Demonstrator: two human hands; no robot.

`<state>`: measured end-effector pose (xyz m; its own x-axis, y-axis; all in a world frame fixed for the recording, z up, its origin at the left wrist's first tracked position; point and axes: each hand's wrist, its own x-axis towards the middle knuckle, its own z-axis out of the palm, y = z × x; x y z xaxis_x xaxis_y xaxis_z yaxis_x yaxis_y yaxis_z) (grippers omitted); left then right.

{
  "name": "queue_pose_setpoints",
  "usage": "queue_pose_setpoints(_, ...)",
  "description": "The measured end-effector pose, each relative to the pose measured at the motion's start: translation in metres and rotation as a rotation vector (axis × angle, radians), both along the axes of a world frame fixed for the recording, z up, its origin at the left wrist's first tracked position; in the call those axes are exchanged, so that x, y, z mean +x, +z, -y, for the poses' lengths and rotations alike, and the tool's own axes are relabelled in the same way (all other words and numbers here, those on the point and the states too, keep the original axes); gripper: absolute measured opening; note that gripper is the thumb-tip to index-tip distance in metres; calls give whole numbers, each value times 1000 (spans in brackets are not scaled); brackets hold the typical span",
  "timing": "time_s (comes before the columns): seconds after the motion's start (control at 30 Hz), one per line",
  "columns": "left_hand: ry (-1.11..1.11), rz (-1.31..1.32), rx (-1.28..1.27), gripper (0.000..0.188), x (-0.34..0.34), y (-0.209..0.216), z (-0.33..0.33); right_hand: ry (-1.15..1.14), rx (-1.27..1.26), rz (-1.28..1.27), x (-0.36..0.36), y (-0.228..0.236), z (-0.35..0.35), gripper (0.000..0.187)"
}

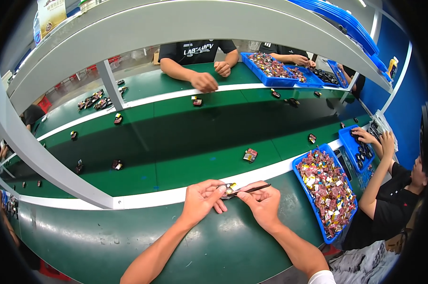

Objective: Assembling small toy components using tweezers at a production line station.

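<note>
Over the front edge of the green conveyor, my left hand (pixel 203 198) grips a small dark piece with yellow and clear parts (pixel 231 188) between thumb and fingers. My right hand (pixel 262 202) pinches a thin black stick-like piece (pixel 256 188) that reaches toward the small piece; whether it is a tool or a part of it, I cannot tell. My hands are close together, the two items meeting between them. Just beyond lies a small red and yellow packet (pixel 250 155) on the belt.
A green conveyor belt (pixel 190 177) carries scattered small dark pieces. At right, a blue tray (pixel 331 240) is heaped with red, yellow and white packets; beside it a co-worker's hands (pixel 365 136) reach over another blue tray. A co-worker's hands (pixel 205 82) are across the belt. A grey frame (pixel 53 161) crosses left.
</note>
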<state>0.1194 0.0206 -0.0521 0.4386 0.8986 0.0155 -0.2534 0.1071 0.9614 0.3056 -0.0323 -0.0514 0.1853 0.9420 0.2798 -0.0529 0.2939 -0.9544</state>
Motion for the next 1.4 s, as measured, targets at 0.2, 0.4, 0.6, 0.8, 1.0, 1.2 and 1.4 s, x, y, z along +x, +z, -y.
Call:
queue_pose_setpoints(0.2,-7,19,6,24,0,0,0,-15,26,82,0,-1,-1,9)
queue_pose_setpoints(0.4,2,25,6,23,1,-1,1,-26,30,118,0,1,-1,8)
queue_pose_setpoints(0.6,25,6,-4,22,0,-3,3,-31,26,202,-2,8,3,8)
queue_pose_setpoints(0.8,11,-45,1,23,2,-5,1,-40,3,212,-1,6,3,9)
queue_pose_setpoints(1.0,58,-8,-10,21,3,-2,1,-75,46,230,-1,7,1,11)
queue_pose_setpoints(1.2,49,-6,-2,22,3,-3,1,-75,71,296,-2,7,4,9)
queue_pose_setpoints(1.4,56,-1,3,22,2,-4,1,-124,220,447,-1,4,3,8)
